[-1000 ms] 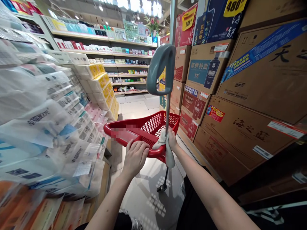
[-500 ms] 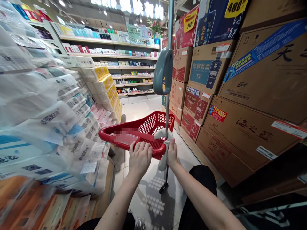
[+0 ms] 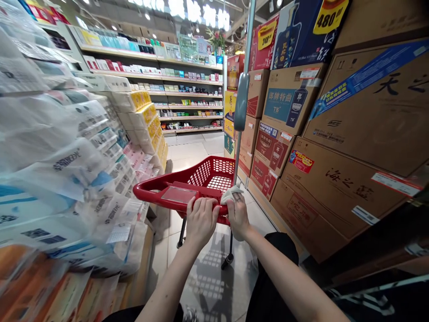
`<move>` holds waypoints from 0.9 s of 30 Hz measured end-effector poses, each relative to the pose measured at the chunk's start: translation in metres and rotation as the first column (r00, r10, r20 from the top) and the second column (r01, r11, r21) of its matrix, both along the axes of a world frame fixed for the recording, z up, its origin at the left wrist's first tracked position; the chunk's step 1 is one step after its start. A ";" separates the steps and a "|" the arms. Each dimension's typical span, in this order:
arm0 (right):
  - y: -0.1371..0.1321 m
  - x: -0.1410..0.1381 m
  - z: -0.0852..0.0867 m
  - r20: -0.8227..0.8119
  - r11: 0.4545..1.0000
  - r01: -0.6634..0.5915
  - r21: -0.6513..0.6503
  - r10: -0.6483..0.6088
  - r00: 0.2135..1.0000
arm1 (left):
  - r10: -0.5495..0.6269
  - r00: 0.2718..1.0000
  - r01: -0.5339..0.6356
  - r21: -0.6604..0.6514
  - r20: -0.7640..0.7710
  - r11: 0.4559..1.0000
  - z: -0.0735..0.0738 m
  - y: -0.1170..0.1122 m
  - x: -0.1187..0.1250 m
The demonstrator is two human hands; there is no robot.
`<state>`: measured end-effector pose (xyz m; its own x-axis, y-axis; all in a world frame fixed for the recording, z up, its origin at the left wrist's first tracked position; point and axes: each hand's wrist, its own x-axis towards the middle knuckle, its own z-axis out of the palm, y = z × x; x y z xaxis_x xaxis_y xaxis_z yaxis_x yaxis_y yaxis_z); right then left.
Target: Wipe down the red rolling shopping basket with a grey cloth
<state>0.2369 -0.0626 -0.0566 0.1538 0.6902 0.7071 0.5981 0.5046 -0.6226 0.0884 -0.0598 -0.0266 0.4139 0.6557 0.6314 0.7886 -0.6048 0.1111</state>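
A red plastic shopping cart stands ahead of me, its lattice basket facing away. My left hand is closed over the near handle bar, fingers curled across its top. At the handle's right end, my right hand grips a crumpled whitish cloth, pressing it against the bar. Much of the cloth is hidden by the fingers. A metal pole with a grey loop-shaped piece rises upright by the cart's right side, just beyond the cloth.
Plastic-wrapped tissue packs are piled along the left. Cardboard cartons form a wall on the right. Shelves of small boxed goods cross the far end, and a tiled floor runs toward them. A cart wheel rests below.
The cloth, hanging beside the pole before, is now bunched under my right hand at the handle. The grey loop has turned edge-on and the pole appears farther right. My left hand stays on the handle.
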 end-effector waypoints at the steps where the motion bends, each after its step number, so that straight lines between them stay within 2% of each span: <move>1: 0.005 0.006 -0.001 0.006 0.999 -0.040 0.010 0.040 0.999 | -0.042 0.999 0.042 -0.002 -0.017 0.999 0.000 0.002 -0.003; 5: 0.025 0.028 -0.003 -0.003 0.984 -0.178 0.020 0.178 0.984 | -0.174 0.979 0.176 0.014 -0.103 0.984 0.001 0.015 -0.024; 8: 0.035 0.041 0.005 0.031 0.982 -0.184 -0.038 0.185 0.982 | -0.121 0.986 0.129 0.059 -0.117 0.990 0.003 0.028 -0.038; 11: 0.035 0.046 0.017 0.173 0.985 -0.108 -0.137 0.131 0.976 | -0.013 0.991 0.024 0.080 -0.133 0.996 0.003 0.035 -0.042; 13: 0.027 0.041 0.019 0.273 0.987 -0.046 -0.152 0.086 0.958 | 0.029 0.988 -0.018 0.076 -0.148 0.997 0.002 0.036 -0.040; 16: 0.005 0.023 0.006 0.316 0.998 0.046 -0.036 -0.032 0.948 | 0.046 0.987 -0.034 0.075 -0.154 0.997 0.001 0.036 -0.037; 18: -0.010 0.010 -0.007 0.316 0.986 0.163 0.041 -0.167 0.934 | 0.041 0.987 -0.029 0.077 -0.155 0.997 0.001 0.036 -0.037; 20: -0.020 0.001 -0.016 0.362 0.971 0.232 0.065 -0.239 0.901 | 0.036 0.987 -0.025 0.075 -0.157 0.997 0.001 0.036 -0.037; 23: -0.022 0.001 -0.013 0.467 0.970 0.235 0.064 -0.237 0.852 | 0.036 0.986 -0.026 0.068 -0.161 0.997 0.000 0.037 -0.037; 27: -0.007 0.018 0.009 0.564 0.988 0.156 0.011 -0.135 0.815 | 0.030 0.984 -0.017 0.071 -0.177 0.997 0.002 0.038 -0.035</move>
